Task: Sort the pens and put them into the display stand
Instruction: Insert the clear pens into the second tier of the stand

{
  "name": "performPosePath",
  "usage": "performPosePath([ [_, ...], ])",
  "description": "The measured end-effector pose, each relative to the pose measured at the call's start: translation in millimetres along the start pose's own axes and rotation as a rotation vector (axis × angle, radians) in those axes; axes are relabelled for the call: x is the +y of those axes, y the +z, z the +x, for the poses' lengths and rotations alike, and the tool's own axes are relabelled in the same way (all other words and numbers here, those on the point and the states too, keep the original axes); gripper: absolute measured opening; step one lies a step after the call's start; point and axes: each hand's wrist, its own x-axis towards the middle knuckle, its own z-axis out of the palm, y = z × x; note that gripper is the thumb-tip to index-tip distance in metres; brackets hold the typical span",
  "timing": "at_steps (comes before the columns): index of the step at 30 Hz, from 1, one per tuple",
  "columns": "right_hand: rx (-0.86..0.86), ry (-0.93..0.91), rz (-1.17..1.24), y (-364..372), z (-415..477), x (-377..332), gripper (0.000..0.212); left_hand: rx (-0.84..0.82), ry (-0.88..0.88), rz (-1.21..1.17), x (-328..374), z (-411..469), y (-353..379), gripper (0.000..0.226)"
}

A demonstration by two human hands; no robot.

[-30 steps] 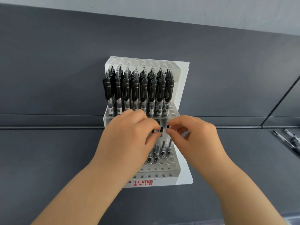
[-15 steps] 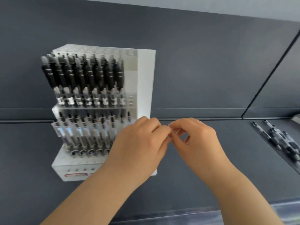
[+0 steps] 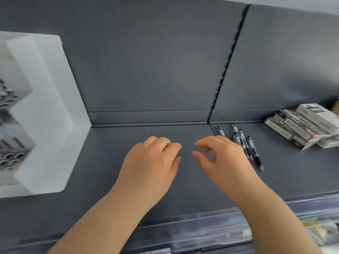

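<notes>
left hand [image 3: 152, 162] palm-down, fingers loosely curled, empty | right hand [image 3: 220, 158] just left of pens [image 3: 254, 153], likewise empty | pens flat, long axes back-to-front

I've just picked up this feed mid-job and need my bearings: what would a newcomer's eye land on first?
Two bare hands at centre, the left hand and the right hand, are empty, fingers loosely curled, over the dark shelf. Just right of the right hand lie a few loose black pens, with stacked pen boxes further right. The white display stand fills the left edge, partly cut off.
</notes>
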Motion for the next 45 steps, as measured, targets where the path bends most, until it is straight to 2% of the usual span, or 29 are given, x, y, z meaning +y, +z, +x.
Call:
performPosePath([
  [5, -0.092, 0.021, -0.011, -10.2, -13.2, 28.6, 0.023, -0.026, -0.030, 0.023, 24.5, -1.7, 19.0, 0.023],
  [9, -0.111, 0.060, -0.016, -7.7, -19.3, 35.5, 0.022, -0.057, -0.045, -0.005, 25.1, -3.9, 29.3, 0.035],
  [15, -0.153, 0.152, -0.039, -1.9, -16.9, 32.9, 0.021, -0.082, -0.061, -0.039, 11.8, 7.4, 34.0, 0.033],
  [25, -0.182, 0.170, -0.040, 6.5, -5.5, 55.4, 0.021, -0.132, -0.096, -0.049, 12.7, 8.0, 58.9, 0.038],
  [32, -0.202, 0.139, -0.045, -21.4, 28.3, 118.7, 0.018, -0.103, -0.145, -0.002, 54.9, 48.7, 80.2, 0.029],
  [35, -0.238, 0.179, -0.049, -35.7, 36.8, 160.5, 0.014, -0.173, -0.209, -0.014, 83.8, 65.6, 95.8, 0.016],
  [40, -0.367, 0.252, -0.148, -43.2, 50.1, 229.4, 0.018, -0.331, -0.338, -0.029, 128.6, 102.3, 130.5, 0.029],
  [45, -0.459, 0.224, -0.157, -39.2, 66.3, 258.7, 0.020, -0.414, -0.461, 0.020, 145.6, 127.5, 164.2, 0.015],
])
